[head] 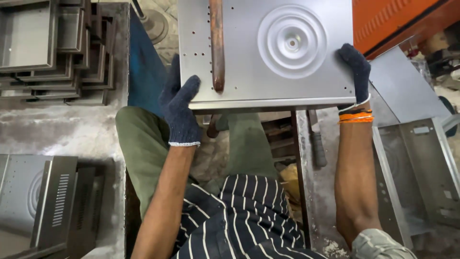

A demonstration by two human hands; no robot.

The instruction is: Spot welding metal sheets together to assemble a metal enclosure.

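Both gloved hands clamp a stamped metal panel (273, 52) at upper centre. The left hand (179, 108) grips its lower-left corner, the right hand (354, 72) its right edge. A copper rod (217, 43) lies above the panel, nearer the left.

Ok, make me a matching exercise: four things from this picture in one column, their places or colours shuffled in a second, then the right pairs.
Things:
1. metal panel
2. copper bar
3. stack of metal trays
4. wrist bands

Descriptions:
A. orange, on the right forearm
B. upper left, on the floor
C. held by the left hand and the right hand
D. reddish-brown, over the panel

Pairs: 1-C, 2-D, 3-B, 4-A
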